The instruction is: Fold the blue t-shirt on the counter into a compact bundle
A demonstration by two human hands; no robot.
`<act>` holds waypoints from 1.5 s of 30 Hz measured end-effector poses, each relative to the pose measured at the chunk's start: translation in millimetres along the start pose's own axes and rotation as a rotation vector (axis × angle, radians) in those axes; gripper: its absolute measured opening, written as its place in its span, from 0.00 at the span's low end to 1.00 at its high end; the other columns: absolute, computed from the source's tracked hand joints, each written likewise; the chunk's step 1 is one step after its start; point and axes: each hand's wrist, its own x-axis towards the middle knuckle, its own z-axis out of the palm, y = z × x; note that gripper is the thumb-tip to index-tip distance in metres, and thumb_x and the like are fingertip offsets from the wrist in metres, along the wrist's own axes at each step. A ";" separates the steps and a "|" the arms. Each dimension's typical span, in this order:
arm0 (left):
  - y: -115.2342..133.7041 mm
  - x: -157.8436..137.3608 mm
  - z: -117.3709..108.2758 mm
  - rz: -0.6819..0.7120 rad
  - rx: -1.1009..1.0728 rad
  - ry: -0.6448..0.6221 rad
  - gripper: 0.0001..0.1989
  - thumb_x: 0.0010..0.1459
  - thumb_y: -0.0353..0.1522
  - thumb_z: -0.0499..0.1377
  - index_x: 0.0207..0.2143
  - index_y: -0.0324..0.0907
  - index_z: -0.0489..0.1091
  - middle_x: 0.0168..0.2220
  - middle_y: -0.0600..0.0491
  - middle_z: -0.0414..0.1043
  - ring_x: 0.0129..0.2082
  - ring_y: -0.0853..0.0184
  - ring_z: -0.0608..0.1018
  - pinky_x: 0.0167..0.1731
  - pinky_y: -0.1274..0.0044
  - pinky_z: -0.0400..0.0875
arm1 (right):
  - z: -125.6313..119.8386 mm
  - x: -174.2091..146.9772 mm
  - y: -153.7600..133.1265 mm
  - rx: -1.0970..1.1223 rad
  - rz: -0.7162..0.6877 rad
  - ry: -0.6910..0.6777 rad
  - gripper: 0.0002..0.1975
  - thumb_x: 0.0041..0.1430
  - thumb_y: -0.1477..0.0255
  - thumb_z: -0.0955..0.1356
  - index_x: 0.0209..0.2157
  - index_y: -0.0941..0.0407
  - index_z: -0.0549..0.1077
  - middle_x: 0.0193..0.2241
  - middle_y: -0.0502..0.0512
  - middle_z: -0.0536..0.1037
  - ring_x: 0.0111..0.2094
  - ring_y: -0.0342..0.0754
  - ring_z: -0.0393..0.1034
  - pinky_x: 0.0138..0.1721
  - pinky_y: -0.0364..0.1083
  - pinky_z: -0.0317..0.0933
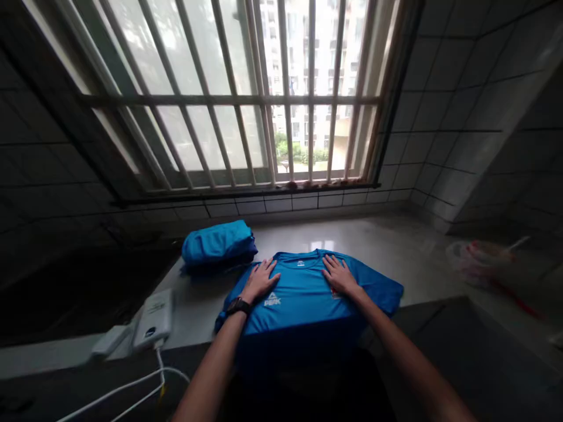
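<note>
A blue T-shirt (299, 299) lies front side up on the counter, its collar toward the window and its lower part hanging over the front edge. My left hand (261, 280) rests flat on the left shoulder area, fingers spread, above a white PEAK logo. On the other side of the collar, my right hand (339, 274) lies flat with fingers stretched out, partly covering a small red mark on the chest. Neither hand grasps the cloth. Behind my left hand sits a folded stack of blue clothing (219, 243).
A white power bank (153, 319) with white cables (160, 369) lies at the counter's left front. The dark sink area (88, 287) is farther left. A plastic bag (479, 258) stands at the right. A barred window (246, 99) rises behind the counter (417, 252).
</note>
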 end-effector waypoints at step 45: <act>25.7 4.9 19.7 -0.101 -0.026 0.257 0.25 0.67 0.35 0.49 0.64 0.42 0.66 0.69 0.46 0.62 0.69 0.57 0.63 0.67 0.63 0.57 | 3.7 0.4 2.5 -0.007 0.027 0.071 0.29 0.71 0.67 0.54 0.71 0.54 0.57 0.73 0.53 0.52 0.73 0.52 0.44 0.70 0.59 0.41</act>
